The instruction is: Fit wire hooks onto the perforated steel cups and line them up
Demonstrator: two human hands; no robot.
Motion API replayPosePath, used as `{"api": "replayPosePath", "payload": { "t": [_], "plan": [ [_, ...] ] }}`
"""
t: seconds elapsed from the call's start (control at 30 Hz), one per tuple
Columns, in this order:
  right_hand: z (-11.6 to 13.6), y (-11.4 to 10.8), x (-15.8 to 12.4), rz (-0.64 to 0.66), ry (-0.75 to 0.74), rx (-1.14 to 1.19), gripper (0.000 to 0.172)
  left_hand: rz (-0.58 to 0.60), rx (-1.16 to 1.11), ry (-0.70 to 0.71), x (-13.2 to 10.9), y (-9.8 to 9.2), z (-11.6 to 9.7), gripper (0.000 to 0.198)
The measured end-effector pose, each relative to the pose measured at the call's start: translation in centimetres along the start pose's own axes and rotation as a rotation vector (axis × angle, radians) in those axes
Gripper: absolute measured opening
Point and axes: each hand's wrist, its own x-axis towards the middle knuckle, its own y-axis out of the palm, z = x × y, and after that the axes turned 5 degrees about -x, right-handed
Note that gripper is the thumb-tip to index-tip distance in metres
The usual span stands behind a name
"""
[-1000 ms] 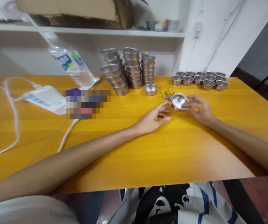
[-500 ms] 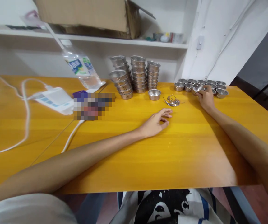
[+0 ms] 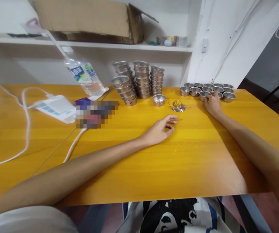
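My left hand rests on the yellow table, fingers loosely curved and apart from the thumb, with nothing in it. Just beyond it lies a small pile of curved metal wire pieces. At the right, my right hand has its fingers closed at the rim of a small perforated metal cup, which sits in the front row of a cluster. Several like cups, such as the metal cup at the row's end, stand around it; the fingers partly hide some. One single metal cup stands left of the wires.
Tall stacks of perforated cups stand at the back. Left of them are a tilted plastic bottle, a white box-like device with a white cable, and a blurred-out patch. A cardboard box sits on the shelf above.
My right hand has lowered the tilted metal cup into the front row, where it now sits upright. My left hand has stayed in place; the view has shifted slightly.
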Motion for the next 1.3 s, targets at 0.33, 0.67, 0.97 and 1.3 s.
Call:
{"api": "replayPosePath", "payload": {
  "t": [0.33, 0.67, 0.97, 1.3],
  "plan": [
    [1.8, -0.8, -0.6, -0.017, -0.144, -0.279, 0.043, -0.005, 0.006, 0.003, -0.1, 0.0, 0.1, 0.042],
    [9.3, 3.7, 2.7, 0.172, -0.656, -0.417, 0.059, -0.014, 0.028, -0.001, -0.1, 0.2, -0.2, 0.038],
    [9.1, 3.5, 2.5, 0.209, -0.467, -0.470, 0.063, -0.024, 0.022, -0.015, 0.0, 0.3, -0.4, 0.040],
    [9.6, 4.0, 2.3, 0.212, -0.405, -0.462, 0.065, -0.025, 0.033, -0.007, -0.1, 0.3, -0.3, 0.040]
  ]
}}
